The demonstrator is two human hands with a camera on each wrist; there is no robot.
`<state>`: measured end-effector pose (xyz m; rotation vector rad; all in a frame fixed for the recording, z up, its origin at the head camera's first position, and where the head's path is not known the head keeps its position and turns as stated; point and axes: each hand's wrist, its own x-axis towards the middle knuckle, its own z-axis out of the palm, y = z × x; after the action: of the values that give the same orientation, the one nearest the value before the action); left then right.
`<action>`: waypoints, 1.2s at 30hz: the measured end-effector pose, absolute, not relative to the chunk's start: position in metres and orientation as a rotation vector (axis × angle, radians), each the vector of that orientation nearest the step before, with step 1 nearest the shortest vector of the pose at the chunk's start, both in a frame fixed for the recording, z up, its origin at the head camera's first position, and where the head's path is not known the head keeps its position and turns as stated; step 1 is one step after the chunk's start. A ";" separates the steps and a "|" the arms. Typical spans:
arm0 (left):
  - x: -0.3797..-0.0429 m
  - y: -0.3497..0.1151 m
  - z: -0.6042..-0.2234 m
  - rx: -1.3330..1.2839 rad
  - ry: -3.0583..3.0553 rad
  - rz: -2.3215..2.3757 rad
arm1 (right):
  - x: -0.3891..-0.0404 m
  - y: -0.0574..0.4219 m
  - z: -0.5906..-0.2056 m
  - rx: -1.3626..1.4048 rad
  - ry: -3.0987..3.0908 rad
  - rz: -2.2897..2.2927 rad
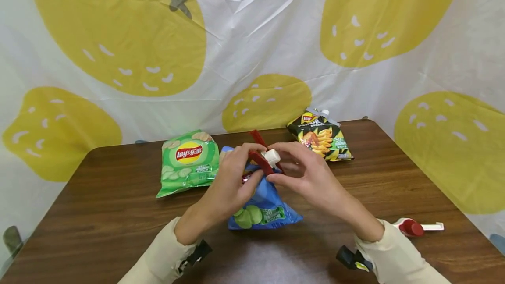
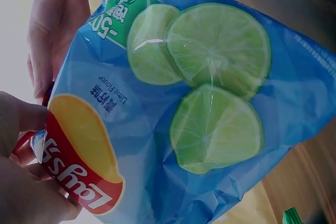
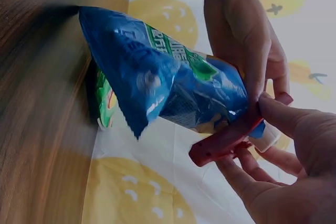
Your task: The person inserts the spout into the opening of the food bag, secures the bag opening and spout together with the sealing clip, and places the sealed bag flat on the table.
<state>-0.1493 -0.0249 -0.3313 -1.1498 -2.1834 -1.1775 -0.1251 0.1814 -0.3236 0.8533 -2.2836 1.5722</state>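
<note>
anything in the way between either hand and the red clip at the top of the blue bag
Nothing visible: the right hand pinches the red clip directly, and the left hand touches it too, at the top of the blue bag.

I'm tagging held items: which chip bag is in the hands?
The blue lime bag, red clip at its top; the green bag and black bag sit untouched.

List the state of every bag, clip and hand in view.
Blue bag: bulging, held at its top
Red clip: across the blue bag's top; latching unclear
Left hand: gripping the red clip
Right hand: gripping the red clip
Green bag: plump, no clip visible
Black bag: clipped at its top
Grey clip: across the black bag's top
Red-and-white clip: lying apart from the bags
</note>
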 end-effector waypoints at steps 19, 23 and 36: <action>-0.148 -0.021 -0.335 -1.032 -2.049 -1.234 | -0.123 0.181 -0.322 0.784 -2.371 1.667; -0.147 -0.019 -0.338 -1.046 -2.052 -1.268 | -0.122 0.182 -0.323 0.758 -2.469 1.588; -0.145 -0.016 -0.342 -1.154 -2.088 -1.159 | -0.120 0.180 -0.326 0.923 -2.498 1.177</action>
<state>-0.1454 -0.0164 -0.3421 -1.1538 -2.0878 -1.1591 -0.1200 0.1799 -0.3258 0.9232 -2.4985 1.1774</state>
